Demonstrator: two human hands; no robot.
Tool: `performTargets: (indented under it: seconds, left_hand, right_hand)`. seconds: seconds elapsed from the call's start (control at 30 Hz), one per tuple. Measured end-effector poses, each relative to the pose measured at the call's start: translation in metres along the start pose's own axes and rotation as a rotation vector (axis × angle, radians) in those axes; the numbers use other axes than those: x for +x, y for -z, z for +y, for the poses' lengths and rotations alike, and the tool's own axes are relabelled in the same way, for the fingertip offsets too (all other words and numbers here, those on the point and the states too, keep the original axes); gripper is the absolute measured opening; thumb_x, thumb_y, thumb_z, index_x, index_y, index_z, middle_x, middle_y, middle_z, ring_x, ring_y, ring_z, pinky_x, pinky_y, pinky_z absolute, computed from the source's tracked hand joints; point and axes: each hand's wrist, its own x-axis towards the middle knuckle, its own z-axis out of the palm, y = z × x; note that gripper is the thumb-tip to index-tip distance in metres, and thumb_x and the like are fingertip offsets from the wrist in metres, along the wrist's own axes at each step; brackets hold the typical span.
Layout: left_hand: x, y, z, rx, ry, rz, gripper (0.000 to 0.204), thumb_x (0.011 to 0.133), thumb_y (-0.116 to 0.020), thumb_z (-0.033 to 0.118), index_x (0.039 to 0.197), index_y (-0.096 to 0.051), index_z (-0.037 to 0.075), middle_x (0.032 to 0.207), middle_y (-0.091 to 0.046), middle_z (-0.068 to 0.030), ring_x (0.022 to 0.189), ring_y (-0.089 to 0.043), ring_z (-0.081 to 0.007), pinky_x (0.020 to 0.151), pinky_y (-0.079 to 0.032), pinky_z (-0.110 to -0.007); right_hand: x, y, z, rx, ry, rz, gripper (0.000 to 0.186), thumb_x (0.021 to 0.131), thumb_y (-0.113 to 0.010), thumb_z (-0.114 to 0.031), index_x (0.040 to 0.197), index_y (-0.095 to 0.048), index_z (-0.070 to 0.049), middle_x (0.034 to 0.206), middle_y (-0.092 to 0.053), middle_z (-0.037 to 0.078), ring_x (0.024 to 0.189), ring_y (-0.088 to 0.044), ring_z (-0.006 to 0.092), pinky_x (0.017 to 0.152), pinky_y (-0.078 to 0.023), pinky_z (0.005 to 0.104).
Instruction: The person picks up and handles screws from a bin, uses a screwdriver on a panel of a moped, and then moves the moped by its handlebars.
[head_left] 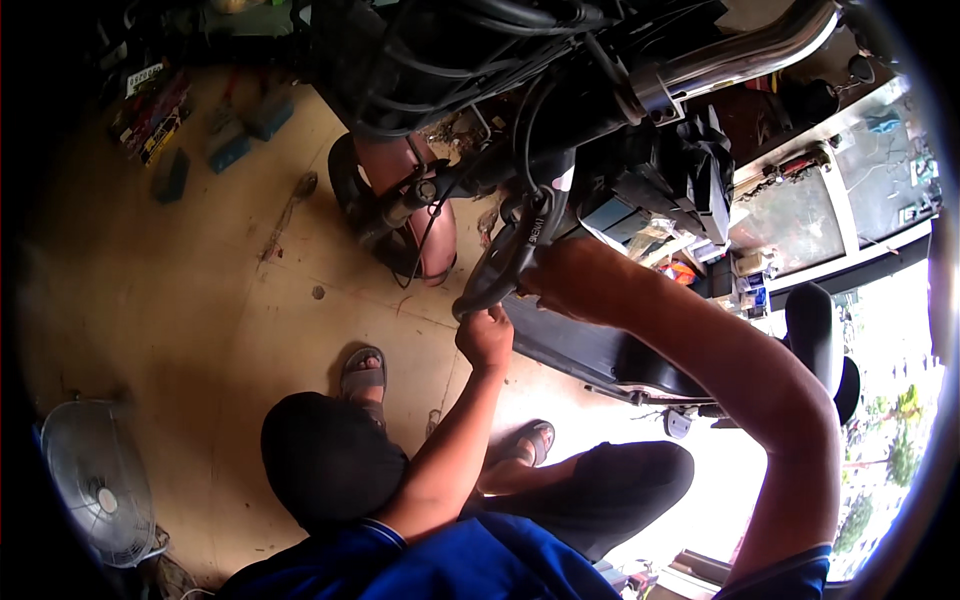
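A black rubber loop point(535, 235) with pale lettering, like a narrow tyre or inner tube, hangs below the front of a two-wheeled scooter point(575, 110). At the loop's lower end, my left hand point(487, 338) is closed on the rubber in a pinch. My right hand point(565, 278) reaches in from the right and is closed against the loop's right side; its fingertips are partly hidden. Just left of the loop are the scooter's pinkish front mudguard point(436, 245) and its dark front wheel point(347, 175). A thin black cable point(430, 230) runs down beside them.
The scooter's wire basket point(420, 70) and chrome handlebar point(750, 55) are overhead, its footboard point(590, 350) right of my hands. A fan point(100, 490) stands at lower left. Blue blocks point(228, 145) lie on the tan floor point(200, 320). Glass cabinets point(800, 225) stand at right.
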Motion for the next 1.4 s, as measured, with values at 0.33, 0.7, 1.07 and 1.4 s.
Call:
performTargets:
  seconds: [0.33, 0.7, 1.07, 1.4]
  left_hand:
    - [-0.001, -0.005, 0.002, 0.032, -0.008, 0.043, 0.015, 0.088, -0.073, 0.021, 0.095, -0.072, 0.008, 0.082, -0.071, -0.0153, 0.076, -0.069, -0.0398, 0.065, -0.054, -0.047]
    - [-0.005, -0.014, -0.009, 0.039, -0.012, 0.064, 0.015, 0.090, -0.072, 0.024, 0.091, -0.072, 0.009, 0.077, -0.070, -0.0155, 0.073, -0.069, -0.0391, 0.063, -0.054, -0.047]
    - [-0.012, -0.006, -0.003, 0.040, -0.061, 0.028, 0.016, 0.088, -0.074, 0.022, 0.095, -0.070, 0.008, 0.076, -0.069, -0.0169, 0.071, -0.068, -0.0404, 0.062, -0.053, -0.048]
    - [-0.007, -0.030, -0.027, 0.103, -0.188, 0.194, 0.016, 0.088, -0.074, 0.020, 0.098, -0.071, 0.008, 0.075, -0.069, -0.0167, 0.070, -0.068, -0.0396, 0.062, -0.053, -0.047]
  right_hand:
    - [0.011, -0.009, -0.003, 0.348, -0.762, -0.265, 0.024, 0.089, -0.071, -0.035, 0.102, -0.074, -0.015, 0.082, -0.072, 0.011, 0.074, -0.073, 0.0310, 0.073, -0.059, 0.0425]
    - [0.014, -0.014, 0.003, 0.586, -1.001, -0.171, 0.041, 0.087, -0.065, -0.043, 0.090, -0.073, -0.003, 0.082, -0.073, 0.016, 0.076, -0.073, 0.0345, 0.073, -0.059, 0.0444]
    - [-0.001, -0.022, 0.018, 0.684, -0.768, -0.435, 0.025, 0.093, -0.066, -0.031, 0.089, -0.073, -0.006, 0.067, -0.067, 0.007, 0.059, -0.067, 0.0228, 0.056, -0.053, 0.0355]
    - [0.007, -0.012, 0.000, 0.232, -0.412, -0.209, 0.035, 0.086, -0.074, -0.038, 0.100, -0.071, -0.006, 0.079, -0.072, 0.013, 0.080, -0.072, 0.0331, 0.074, -0.058, 0.0448]
